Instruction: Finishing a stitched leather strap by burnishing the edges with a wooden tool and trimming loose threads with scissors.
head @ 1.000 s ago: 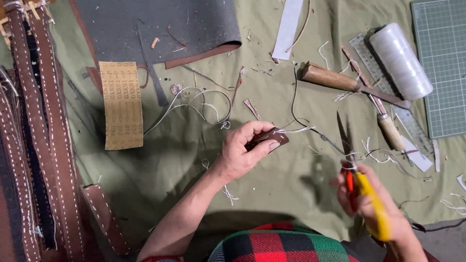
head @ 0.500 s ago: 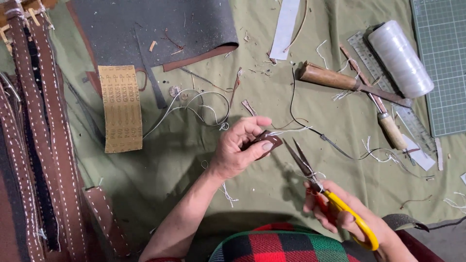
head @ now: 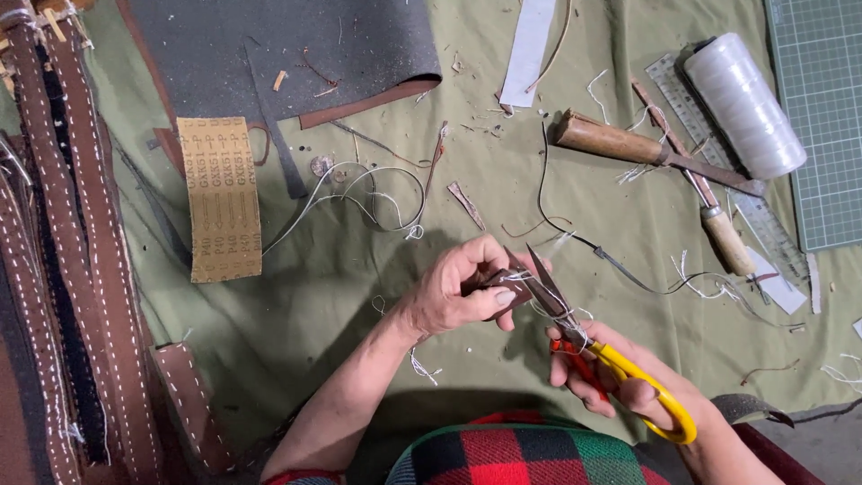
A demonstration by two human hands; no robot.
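Just below the centre of the frame I see a small dark brown leather piece (head: 499, 286), pinched in my left hand (head: 462, 292). Its long axis seems to run roughly left to right, though the fingers cover most of it, and white stitching thread trails off its right end. That hand is closed around the piece, thumb below and fingers curled over the top.

Immediately to the right, the scissors (head: 575, 332) point up and to the left, their blade tips touching or just beside the right end of the leather piece, right where the loose thread sits. My right hand (head: 620, 382) grips their yellow and red handles in the lower right of the frame. The blades look only narrowly parted; I cannot tell whether thread lies between them. So the piece lies up and left of my right hand, already inside the left.

Farther out on the green cloth-covered worktop (head: 359, 287): a loop of white thread (head: 377, 193) to the upper left, a strip of tan sandpaper (head: 220, 198) at left, stitched brown leather straps (head: 67, 269) along the left edge, a wooden-handled tool (head: 628, 148) and a spool of white thread (head: 743, 106) at upper right.
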